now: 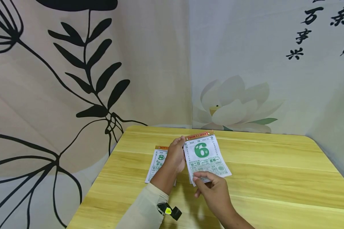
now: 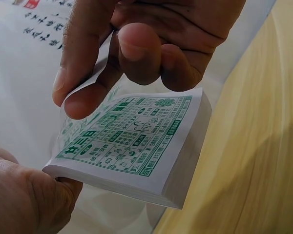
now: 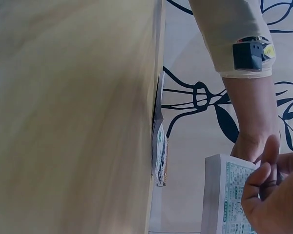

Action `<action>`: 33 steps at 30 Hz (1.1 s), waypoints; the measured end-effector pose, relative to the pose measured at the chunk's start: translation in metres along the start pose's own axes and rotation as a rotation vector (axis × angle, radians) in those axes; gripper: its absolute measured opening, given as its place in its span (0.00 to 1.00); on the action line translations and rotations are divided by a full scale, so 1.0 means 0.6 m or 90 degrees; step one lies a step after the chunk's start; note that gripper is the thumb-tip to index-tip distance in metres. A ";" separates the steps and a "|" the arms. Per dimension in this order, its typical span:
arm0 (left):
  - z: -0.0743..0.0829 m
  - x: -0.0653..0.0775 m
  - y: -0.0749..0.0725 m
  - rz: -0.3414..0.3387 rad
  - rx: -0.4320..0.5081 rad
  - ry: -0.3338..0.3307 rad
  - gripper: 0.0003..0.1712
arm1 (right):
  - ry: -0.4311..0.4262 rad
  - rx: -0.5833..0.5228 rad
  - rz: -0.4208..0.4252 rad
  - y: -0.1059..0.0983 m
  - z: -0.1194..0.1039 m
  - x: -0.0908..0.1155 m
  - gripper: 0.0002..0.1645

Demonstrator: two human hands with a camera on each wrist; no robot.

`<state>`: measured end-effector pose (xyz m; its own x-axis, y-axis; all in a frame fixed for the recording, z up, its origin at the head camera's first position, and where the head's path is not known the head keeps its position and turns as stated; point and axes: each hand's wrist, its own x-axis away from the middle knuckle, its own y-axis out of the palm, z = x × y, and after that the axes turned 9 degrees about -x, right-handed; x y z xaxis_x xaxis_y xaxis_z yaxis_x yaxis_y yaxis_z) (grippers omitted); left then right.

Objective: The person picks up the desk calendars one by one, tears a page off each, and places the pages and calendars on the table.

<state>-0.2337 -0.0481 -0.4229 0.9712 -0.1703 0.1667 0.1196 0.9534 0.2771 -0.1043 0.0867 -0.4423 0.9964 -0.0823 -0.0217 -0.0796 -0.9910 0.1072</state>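
A thick tear-off calendar pad (image 1: 207, 163), with a large green 6 and a red-and-gold top strip, is held up above the table. My left hand (image 1: 176, 155) grips it along its left edge. At its lower edge is my right hand (image 1: 216, 190); in the left wrist view, thumb and finger of that right hand (image 2: 161, 44) pinch a lifted sheet (image 2: 101, 61). Beneath that sheet shows another page with green print. The pad's thick side (image 3: 212, 195) faces the right wrist camera. A second calendar pad (image 1: 156, 165), showing a green 8, lies by my left forearm, which partly covers it.
The pale wooden table (image 1: 275, 178) extends to both sides and has rounded far corners. Behind it hang cloth backdrops (image 1: 160, 63) with plant drawings, a lotus and black characters. A small black camera (image 1: 176, 213) is strapped at my left wrist.
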 end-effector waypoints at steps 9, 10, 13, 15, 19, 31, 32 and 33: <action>0.000 0.003 -0.002 -0.003 -0.017 0.004 0.23 | -0.015 -0.028 0.022 -0.001 -0.003 0.003 0.15; 0.000 0.003 -0.002 -0.003 -0.017 0.003 0.23 | -0.017 -0.029 0.025 -0.001 -0.003 0.003 0.16; 0.001 0.004 -0.003 -0.002 -0.016 -0.001 0.24 | -0.015 -0.022 0.029 -0.001 -0.003 0.003 0.15; 0.001 0.004 -0.002 -0.002 -0.014 -0.001 0.24 | -0.012 -0.022 0.029 -0.001 -0.004 0.004 0.14; 0.002 0.005 -0.001 0.000 -0.011 0.001 0.24 | -0.009 -0.029 0.029 0.000 -0.006 0.006 0.15; -0.002 0.003 -0.002 0.005 -0.017 -0.001 0.23 | -0.015 -0.040 0.035 0.002 -0.009 0.010 0.17; -0.003 0.003 -0.002 0.004 -0.019 -0.001 0.24 | -0.016 -0.041 0.037 0.002 -0.010 0.010 0.17; -0.003 0.003 -0.002 0.002 -0.021 -0.001 0.24 | -0.018 -0.041 0.038 0.002 -0.010 0.010 0.17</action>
<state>-0.2317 -0.0490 -0.4248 0.9711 -0.1676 0.1698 0.1231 0.9616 0.2451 -0.0981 0.0854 -0.4365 0.9885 -0.1455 -0.0409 -0.1364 -0.9754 0.1731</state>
